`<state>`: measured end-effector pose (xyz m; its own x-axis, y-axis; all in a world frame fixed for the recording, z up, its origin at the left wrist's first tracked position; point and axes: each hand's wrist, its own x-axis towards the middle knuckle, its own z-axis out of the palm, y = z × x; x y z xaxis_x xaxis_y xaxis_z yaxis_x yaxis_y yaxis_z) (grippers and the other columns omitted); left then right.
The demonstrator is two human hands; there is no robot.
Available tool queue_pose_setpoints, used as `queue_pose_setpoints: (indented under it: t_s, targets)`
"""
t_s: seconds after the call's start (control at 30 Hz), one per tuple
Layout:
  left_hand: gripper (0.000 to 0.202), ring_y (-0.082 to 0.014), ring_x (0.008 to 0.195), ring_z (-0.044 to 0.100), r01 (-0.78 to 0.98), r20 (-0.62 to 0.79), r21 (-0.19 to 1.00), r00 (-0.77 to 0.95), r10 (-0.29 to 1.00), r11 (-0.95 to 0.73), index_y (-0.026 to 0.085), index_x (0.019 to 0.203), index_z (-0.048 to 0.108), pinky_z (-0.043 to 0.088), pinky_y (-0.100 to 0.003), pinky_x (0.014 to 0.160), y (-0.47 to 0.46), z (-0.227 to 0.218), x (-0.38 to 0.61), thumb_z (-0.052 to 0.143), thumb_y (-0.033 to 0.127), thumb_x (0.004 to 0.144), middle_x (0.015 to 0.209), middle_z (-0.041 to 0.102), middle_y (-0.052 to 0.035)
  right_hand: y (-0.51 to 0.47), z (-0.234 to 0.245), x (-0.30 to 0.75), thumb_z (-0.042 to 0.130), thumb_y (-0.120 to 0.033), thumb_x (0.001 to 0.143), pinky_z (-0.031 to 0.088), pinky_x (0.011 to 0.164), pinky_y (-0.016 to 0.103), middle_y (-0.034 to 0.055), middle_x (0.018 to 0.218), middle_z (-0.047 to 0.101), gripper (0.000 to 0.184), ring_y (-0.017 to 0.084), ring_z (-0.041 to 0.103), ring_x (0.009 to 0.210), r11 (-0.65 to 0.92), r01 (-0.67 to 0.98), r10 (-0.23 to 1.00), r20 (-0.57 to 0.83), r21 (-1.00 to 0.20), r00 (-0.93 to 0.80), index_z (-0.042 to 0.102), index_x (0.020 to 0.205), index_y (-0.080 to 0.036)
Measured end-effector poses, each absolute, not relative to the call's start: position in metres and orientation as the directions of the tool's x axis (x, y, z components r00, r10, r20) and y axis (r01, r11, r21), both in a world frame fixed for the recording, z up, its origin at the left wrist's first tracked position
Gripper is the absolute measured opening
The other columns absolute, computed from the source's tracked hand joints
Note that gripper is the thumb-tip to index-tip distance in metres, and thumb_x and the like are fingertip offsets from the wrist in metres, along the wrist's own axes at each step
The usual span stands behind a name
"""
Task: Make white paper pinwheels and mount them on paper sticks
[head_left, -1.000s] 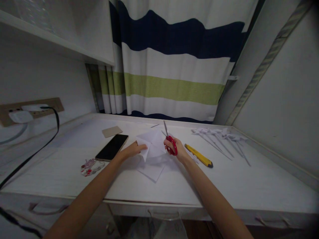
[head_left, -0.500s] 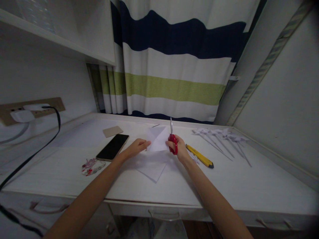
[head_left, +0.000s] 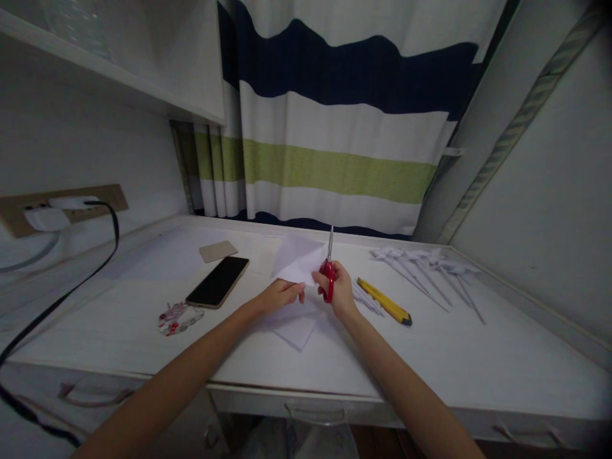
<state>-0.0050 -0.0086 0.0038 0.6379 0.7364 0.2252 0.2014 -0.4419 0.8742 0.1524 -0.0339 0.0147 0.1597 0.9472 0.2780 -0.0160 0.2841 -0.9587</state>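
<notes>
A creased white sheet of paper [head_left: 297, 256] is held up above the desk. My left hand [head_left: 282, 296] pinches its lower edge between thumb and fingers. My right hand [head_left: 340, 287] is closed around the red handles of a pair of scissors [head_left: 327, 278], whose blades point up and away. The right thumb and fingertips sit at the paper's right corner, close to the left hand. Beneath the hands, another piece of white paper [head_left: 297, 333] lies on the desk.
A yellow utility knife [head_left: 384, 302] lies right of my hands, beside white paper strips [head_left: 367, 299]. Several paper pinwheel-like pieces on sticks [head_left: 430, 258] rest farther right. A phone [head_left: 218, 282], a beige card [head_left: 218, 251] and a beaded bracelet [head_left: 176, 319] are on the left.
The paper has turned in my hands and shifted slightly left. My left hand has moved right and a little down, closer to my right hand. The scissors remain in my right hand.
</notes>
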Motion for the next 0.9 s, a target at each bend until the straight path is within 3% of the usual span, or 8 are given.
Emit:
queue_pose_setpoints:
  t_s: [0.2, 0.4, 0.57, 0.7, 0.9]
  targets:
    - [0.028, -0.0101, 0.06, 0.054, 0.178, 0.203, 0.91, 0.595, 0.777, -0.373, 0.011, 0.081, 0.055, 0.045, -0.026, 0.056, -0.006, -0.001, -0.005, 0.041, 0.035, 0.084, 0.071, 0.056, 0.0, -0.037, 0.013, 0.146, 0.046, -0.025, 0.083, 0.041, 0.041, 0.017, -0.0025, 0.069, 0.053, 0.015, 0.005, 0.048, 0.047, 0.299, -0.017, 0.946, 0.294, -0.954, 0.134, 0.052, 0.089, -0.012]
    - [0.025, -0.0111, 0.065, 0.055, 0.16, 0.189, 0.935, 0.533, 0.824, -0.318, 0.012, 0.088, 0.055, 0.047, -0.027, 0.059, -0.008, 0.0, -0.005, 0.042, 0.033, 0.084, 0.079, 0.057, -0.0017, -0.039, 0.015, 0.145, 0.046, -0.026, 0.083, 0.041, 0.041, 0.018, -0.0023, 0.069, 0.053, 0.016, 0.005, 0.048, 0.047, 0.268, 0.003, 0.959, 0.267, -0.963, 0.099, 0.052, 0.089, -0.012]
    - [0.03, -0.0082, 0.053, 0.051, 0.088, 0.256, 0.943, 0.429, 0.867, -0.321, 0.011, 0.078, 0.054, 0.044, -0.024, 0.052, -0.001, 0.008, -0.014, 0.04, 0.037, 0.084, 0.066, 0.054, 0.0014, -0.039, 0.019, 0.148, 0.043, -0.031, 0.085, 0.037, 0.037, 0.016, -0.0036, 0.064, 0.052, 0.021, 0.004, 0.044, 0.042, 0.21, 0.013, 0.978, 0.21, -0.978, -0.003, 0.052, 0.087, -0.012]
    - [0.04, -0.0055, 0.037, 0.036, 0.02, 0.324, 0.935, 0.357, 0.876, -0.353, 0.012, 0.065, 0.053, 0.034, -0.02, 0.042, 0.001, 0.017, -0.021, 0.035, 0.042, 0.085, 0.044, 0.04, 0.0071, -0.042, 0.02, 0.148, 0.043, -0.03, 0.085, 0.038, 0.038, 0.016, -0.0039, 0.063, 0.051, 0.02, 0.004, 0.044, 0.042, 0.18, 0.025, 0.976, 0.175, -0.983, -0.133, 0.052, 0.087, -0.012]
    - [0.044, -0.0075, 0.033, 0.032, -0.052, 0.375, 0.925, 0.289, 0.881, -0.376, 0.012, 0.059, 0.054, 0.027, -0.022, 0.038, -0.002, 0.027, -0.022, 0.029, 0.039, 0.083, 0.035, 0.034, 0.0057, -0.047, 0.014, 0.147, 0.043, -0.03, 0.084, 0.042, 0.046, 0.02, -0.0025, 0.067, 0.053, 0.021, 0.006, 0.049, 0.05, 0.14, 0.046, 0.931, 0.115, -0.989, -0.347, 0.053, 0.085, -0.012]
